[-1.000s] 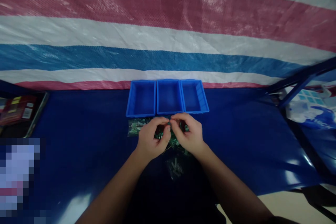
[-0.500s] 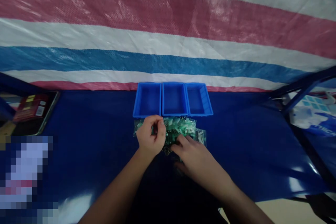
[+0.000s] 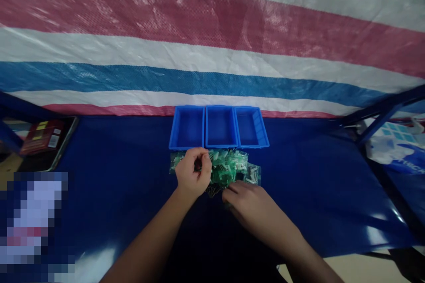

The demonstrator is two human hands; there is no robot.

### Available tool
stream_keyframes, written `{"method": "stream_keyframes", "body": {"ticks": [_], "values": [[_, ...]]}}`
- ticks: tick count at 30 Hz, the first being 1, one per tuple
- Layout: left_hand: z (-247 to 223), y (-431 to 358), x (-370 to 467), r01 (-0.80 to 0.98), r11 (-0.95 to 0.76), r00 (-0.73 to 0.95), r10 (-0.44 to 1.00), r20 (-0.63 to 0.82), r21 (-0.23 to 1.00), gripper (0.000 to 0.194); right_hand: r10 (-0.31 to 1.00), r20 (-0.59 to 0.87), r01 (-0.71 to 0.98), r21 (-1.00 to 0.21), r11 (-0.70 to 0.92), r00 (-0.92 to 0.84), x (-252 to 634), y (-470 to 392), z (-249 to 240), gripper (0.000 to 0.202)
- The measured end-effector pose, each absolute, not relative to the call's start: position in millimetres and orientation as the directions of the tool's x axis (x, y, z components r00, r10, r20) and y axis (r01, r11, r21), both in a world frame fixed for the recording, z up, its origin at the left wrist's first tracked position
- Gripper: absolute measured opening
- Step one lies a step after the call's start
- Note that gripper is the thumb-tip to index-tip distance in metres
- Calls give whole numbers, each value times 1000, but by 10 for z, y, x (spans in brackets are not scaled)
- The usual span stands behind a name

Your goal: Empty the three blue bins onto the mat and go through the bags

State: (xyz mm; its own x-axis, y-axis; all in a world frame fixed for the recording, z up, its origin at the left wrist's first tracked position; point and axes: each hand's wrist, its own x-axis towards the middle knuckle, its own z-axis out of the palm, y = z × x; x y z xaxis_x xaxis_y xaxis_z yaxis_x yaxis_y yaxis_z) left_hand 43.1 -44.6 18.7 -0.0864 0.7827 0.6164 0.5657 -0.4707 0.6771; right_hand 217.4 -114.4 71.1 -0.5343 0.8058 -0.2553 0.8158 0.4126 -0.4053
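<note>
Small clear bags with green and pale pieces (image 3: 226, 169) lie in a heap just in front of three blue bins. My left hand (image 3: 195, 171) is closed in a pinch over the heap's left part; what its fingertips hold is too small to make out. At the heap's lower right, my right hand (image 3: 244, 196) has its fingers curled together, their tips hidden. Between the hands lie some loose dark screws (image 3: 213, 191). A clear bag of light screws or pins (image 3: 253, 174) rests on the right side of the heap.
Side by side stand the left bin (image 3: 189, 128), middle bin (image 3: 221, 127) and right bin (image 3: 251, 127), at the back of the blue table (image 3: 308, 177). A striped sheet (image 3: 212, 66) hangs behind. A dark tray with red packs (image 3: 44, 137) is far left; white-and-blue packaging (image 3: 395, 143), far right.
My right hand has moved slightly down and toward me, its fingers drawing together and uncovering more green bags. The left hand stays pinched, nearly in place.
</note>
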Motion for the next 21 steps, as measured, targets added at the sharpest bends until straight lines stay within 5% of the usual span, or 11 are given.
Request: {"method": "stream_keyframes", "body": {"ticks": [5, 11, 17, 21], "values": [[212, -460, 391, 532, -520, -30, 777, 629, 668, 9, 895, -88, 727, -621, 293, -437, 2213, -972, 878, 16], [145, -476, 358, 339, -560, 63, 815, 575, 756, 19, 987, 99, 418, -897, 144, -127, 2074, -583, 820, 27], [207, -455, 392, 446, -522, 62, 828, 557, 727, 12, 995, 88, 198, -976, 94, -39, 1976, -584, 352, 29], [248, -465, 406, 501, -515, 82, 829, 554, 696, 11, 989, 144, 266, -953, 142, -12, 2014, -621, 288, 25]]}}
